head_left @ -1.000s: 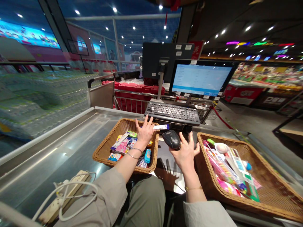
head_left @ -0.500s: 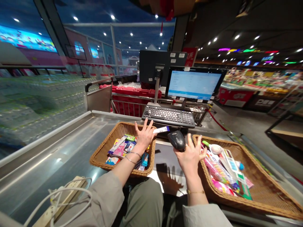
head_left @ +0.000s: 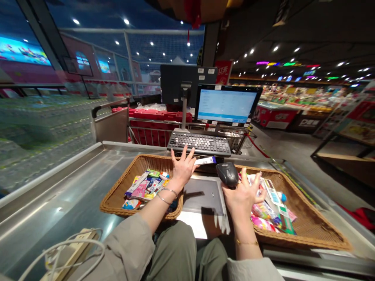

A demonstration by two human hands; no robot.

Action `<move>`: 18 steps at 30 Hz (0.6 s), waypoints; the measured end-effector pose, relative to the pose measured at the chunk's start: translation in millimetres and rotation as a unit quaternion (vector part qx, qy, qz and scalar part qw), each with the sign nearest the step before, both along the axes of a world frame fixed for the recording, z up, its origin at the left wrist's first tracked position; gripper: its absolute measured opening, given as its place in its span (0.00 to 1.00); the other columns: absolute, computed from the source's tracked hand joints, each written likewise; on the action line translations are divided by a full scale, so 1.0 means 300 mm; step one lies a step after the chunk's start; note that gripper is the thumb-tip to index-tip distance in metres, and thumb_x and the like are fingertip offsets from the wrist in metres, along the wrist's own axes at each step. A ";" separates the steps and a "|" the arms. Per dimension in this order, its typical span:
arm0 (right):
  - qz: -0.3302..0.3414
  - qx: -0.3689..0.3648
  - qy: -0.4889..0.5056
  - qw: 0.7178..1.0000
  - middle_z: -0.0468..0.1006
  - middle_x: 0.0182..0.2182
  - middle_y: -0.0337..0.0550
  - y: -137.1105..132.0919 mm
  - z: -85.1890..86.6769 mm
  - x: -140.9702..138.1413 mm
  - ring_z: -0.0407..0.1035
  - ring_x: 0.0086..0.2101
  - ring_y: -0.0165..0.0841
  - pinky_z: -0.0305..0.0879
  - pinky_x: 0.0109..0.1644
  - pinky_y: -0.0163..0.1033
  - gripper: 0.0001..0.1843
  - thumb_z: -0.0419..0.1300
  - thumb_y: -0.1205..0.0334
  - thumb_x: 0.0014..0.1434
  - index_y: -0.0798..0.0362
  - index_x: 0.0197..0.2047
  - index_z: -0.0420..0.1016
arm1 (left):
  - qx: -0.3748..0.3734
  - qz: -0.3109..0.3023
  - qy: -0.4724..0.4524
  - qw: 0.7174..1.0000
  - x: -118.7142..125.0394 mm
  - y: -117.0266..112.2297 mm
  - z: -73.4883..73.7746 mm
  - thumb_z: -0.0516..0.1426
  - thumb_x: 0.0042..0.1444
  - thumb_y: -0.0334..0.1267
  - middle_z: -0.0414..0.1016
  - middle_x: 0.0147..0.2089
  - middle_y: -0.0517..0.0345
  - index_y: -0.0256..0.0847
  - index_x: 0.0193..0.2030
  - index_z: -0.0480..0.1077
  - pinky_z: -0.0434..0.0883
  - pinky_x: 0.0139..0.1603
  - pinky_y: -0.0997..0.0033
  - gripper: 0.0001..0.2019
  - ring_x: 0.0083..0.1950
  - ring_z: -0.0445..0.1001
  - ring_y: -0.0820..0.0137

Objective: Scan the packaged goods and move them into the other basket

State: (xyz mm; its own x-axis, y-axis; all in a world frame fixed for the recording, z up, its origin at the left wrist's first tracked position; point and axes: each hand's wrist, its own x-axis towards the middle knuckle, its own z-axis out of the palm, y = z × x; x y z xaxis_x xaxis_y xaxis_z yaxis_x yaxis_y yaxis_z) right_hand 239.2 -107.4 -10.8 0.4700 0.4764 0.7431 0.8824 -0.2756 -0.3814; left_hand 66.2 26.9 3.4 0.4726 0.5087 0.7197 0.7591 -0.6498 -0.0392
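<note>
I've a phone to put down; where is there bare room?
Bare: the metal counter between side rim and left basket, beyond the power strip; the grey panel between left basket and right basket. Crowded: around the scanner and right hand.

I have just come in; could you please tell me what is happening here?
The person's left hand holds a slim white item with a purple end, by the edge of a wicker basket of small packets. The right hand holds a black scanner close to that item. A second basket, also holding goods, stands to the right. Beyond the hands are a keyboard and a lit screen.
</note>
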 end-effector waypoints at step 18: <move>-0.123 0.050 0.090 0.987 0.66 0.62 0.66 -0.143 0.063 0.245 0.46 0.67 0.57 0.40 0.63 0.69 0.42 0.57 0.34 0.53 0.58 0.61 0.71 | 0.034 -0.091 0.027 0.995 0.294 -0.061 0.015 0.59 0.64 0.43 0.63 0.70 0.54 0.47 0.44 0.76 0.23 0.68 0.23 0.07 0.76 0.49 0.50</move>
State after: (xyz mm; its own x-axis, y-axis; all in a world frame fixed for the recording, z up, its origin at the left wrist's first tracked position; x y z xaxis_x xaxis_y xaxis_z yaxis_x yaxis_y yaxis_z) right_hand 312.8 -150.2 8.2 0.6915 0.2601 0.6739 0.7085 -0.4265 -0.5623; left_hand 154.3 8.7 8.0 0.5921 0.3610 0.7205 0.6239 -0.7712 -0.1263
